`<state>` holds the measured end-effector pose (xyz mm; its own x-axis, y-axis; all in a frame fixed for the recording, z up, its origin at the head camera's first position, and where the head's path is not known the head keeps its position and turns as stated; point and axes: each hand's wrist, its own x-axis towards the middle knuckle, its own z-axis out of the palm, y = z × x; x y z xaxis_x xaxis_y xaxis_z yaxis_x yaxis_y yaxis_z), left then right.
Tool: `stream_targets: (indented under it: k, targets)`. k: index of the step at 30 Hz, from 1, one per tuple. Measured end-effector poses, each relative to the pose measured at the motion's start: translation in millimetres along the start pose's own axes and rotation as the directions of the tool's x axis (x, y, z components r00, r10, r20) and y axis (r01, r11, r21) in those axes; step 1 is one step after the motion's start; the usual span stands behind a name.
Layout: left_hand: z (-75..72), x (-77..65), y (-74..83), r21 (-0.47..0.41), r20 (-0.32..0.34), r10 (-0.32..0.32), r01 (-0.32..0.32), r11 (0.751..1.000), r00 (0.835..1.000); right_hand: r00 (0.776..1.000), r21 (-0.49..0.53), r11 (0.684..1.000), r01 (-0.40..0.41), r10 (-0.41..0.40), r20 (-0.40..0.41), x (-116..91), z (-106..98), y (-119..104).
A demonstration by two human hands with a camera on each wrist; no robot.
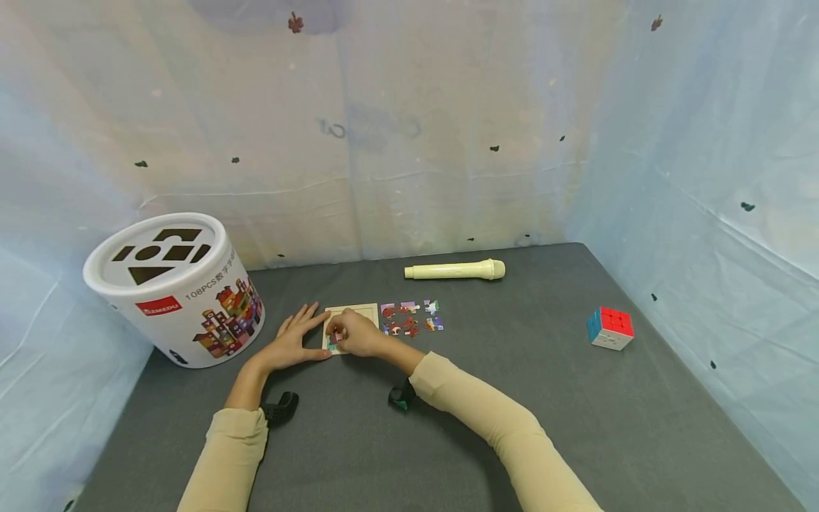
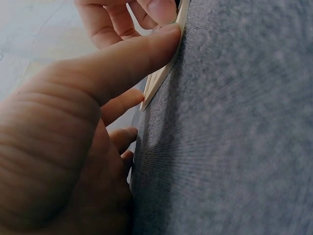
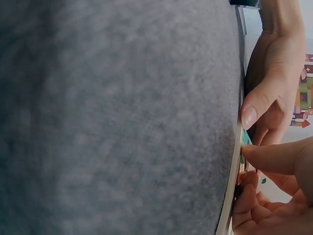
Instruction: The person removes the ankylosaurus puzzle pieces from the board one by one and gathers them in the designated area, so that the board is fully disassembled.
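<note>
A small wooden puzzle tray (image 1: 367, 308) lies on the grey table, a few colourful pieces (image 1: 332, 344) showing in its lower left corner. My left hand (image 1: 291, 346) is spread at the tray's left side; its thumb and index finger touch the frame. Over the tray, my right hand (image 1: 357, 333) has its fingers curled and pinches a puzzle piece, mostly hidden by the fingertips. In the right wrist view its thumb (image 3: 274, 157) is against a green piece (image 3: 246, 140). Several loose puzzle pieces (image 1: 411, 327) lie just right of the tray.
A large white block bucket (image 1: 153, 306) with a shape-sorter lid stands at the left. A pale yellow toy microphone (image 1: 454, 271) lies behind the loose pieces. Far to the right sits a puzzle cube (image 1: 611, 328). Hanging sheets (image 1: 448, 178) enclose the table.
</note>
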<state>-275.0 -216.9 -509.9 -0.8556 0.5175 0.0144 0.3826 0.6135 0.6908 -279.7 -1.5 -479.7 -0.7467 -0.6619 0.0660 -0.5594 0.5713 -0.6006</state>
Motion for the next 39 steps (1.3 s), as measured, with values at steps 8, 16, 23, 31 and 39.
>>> stream_targets:
  k: [8, 16, 23, 31, 39]
  targets:
    - [0.0, 0.6, -2.7, 0.010, 0.002, -0.015, 0.015, 1.000, 1.000, 0.999, 0.071, 0.997, -0.040, 0.040, -0.008, 0.9, 1.4, 1.4]
    - [0.1, 1.3, -2.8, 0.005, 0.001, -0.016, 0.016, 1.000, 1.000, 0.999, 0.152, 0.987, -0.044, 0.047, -0.014, 0.2, 0.7, 3.8]
    - [0.2, 1.2, -2.1, 0.012, 0.007, -0.026, 0.025, 1.000, 1.000, 0.998, 0.304, 0.951, -0.046, 0.054, -0.021, -1.5, -2.0, 5.8]
    - [-0.2, 0.8, -0.3, 0.012, 0.010, -0.016, 0.016, 1.000, 1.000, 0.999, 0.336, 0.941, -0.043, 0.044, 0.007, -1.1, -5.7, 10.6]
    - [-0.5, 0.8, -0.9, 0.010, 0.010, -0.013, 0.013, 1.000, 1.000, 1.000, 0.334, 0.942, -0.008, -0.002, 0.031, -3.6, -11.8, 12.1]
